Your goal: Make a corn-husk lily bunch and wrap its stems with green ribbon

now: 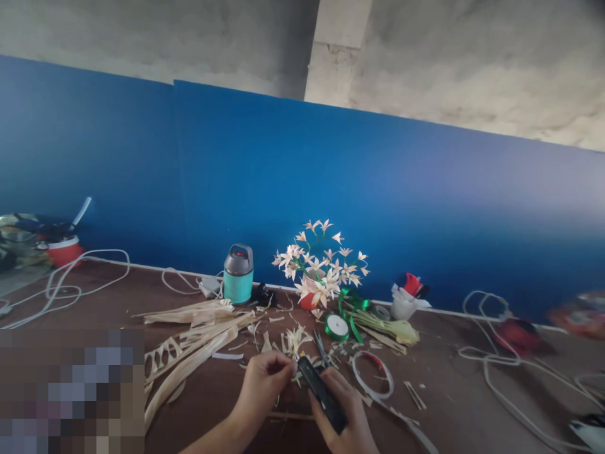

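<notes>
My right hand [347, 410] is closed around a black glue gun [324, 396], its tip pointing up and left. Beside that tip, my left hand [269, 378] is closed in a pinch; what sits between its fingertips is too small to make out. Just beyond the fingers is a pale husk flower [297, 339], and I cannot tell whether it touches them. Scissors [321, 348] lie right of it among scraps. Farther back, a bunch of cream-coloured husk flowers [326, 261] on green stems stands in a red and white pot [309, 301].
Dried husk strips [203, 343] spread to the left, near a turquoise canister [238, 285]. A green ribbon spool [337, 326], a clear tape ring [372, 374] and a white container [403, 304] are to the right. White cables [501, 359] cross both sides below the blue partition [293, 164].
</notes>
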A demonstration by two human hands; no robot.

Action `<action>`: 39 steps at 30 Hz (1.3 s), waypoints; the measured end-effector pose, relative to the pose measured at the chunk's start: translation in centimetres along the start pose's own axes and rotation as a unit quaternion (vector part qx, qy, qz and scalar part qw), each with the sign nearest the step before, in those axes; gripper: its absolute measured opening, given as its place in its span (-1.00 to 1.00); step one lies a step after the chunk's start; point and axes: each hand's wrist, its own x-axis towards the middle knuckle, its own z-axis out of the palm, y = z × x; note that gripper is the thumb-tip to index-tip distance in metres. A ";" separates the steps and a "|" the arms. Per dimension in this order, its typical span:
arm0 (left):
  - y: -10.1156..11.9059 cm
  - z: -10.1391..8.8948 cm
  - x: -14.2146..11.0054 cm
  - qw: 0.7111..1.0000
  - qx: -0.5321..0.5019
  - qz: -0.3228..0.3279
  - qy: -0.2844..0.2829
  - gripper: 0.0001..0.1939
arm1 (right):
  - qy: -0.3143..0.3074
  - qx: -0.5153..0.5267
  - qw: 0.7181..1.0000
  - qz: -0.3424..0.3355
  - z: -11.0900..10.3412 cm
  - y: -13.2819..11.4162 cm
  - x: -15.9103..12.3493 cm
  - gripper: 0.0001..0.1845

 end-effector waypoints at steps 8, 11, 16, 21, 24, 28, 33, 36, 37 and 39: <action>0.8 0.1 -0.2 1.000 0.020 -0.018 0.008 -0.80 | 0.042 -0.036 0.998 -0.020 0.4 1.4 -0.9 -0.95; 0.9 0.1 -0.3 0.999 0.024 -0.020 0.010 -0.81 | 0.061 -0.052 0.996 -0.032 0.6 1.9 -1.3 -0.93; 1.2 0.2 -0.4 0.999 0.037 -0.015 0.010 -0.80 | 0.069 -0.065 0.995 -0.039 0.6 2.4 -1.7 -0.91; 1.4 0.3 -0.5 0.999 0.025 -0.027 0.014 -0.79 | 0.053 -0.069 0.996 -0.032 0.5 2.5 -1.7 -0.89; 1.5 0.3 -0.6 0.999 0.026 -0.025 0.018 -0.78 | 0.054 -0.063 0.996 -0.021 0.5 2.1 -1.5 -0.88; 1.7 0.4 -0.7 0.999 0.021 -0.033 0.021 -0.78 | 0.045 -0.045 0.998 -0.011 0.4 1.5 -1.2 -0.93; 1.8 0.3 -0.8 0.999 0.009 -0.032 0.015 -0.77 | 0.033 -0.038 0.999 0.000 0.3 1.3 -1.0 -0.92; 1.5 0.3 -0.6 1.000 0.009 -0.027 0.014 -0.78 | 0.040 -0.039 0.998 -0.003 0.3 1.6 -1.3 -0.92; 1.4 0.3 -0.6 1.000 0.012 -0.023 0.015 -0.79 | 0.041 -0.040 0.998 -0.003 0.3 1.8 -1.3 -0.92; 1.2 0.2 -0.5 1.000 0.014 -0.020 0.016 -0.80 | 0.042 -0.042 0.998 -0.003 0.4 2.0 -1.5 -0.93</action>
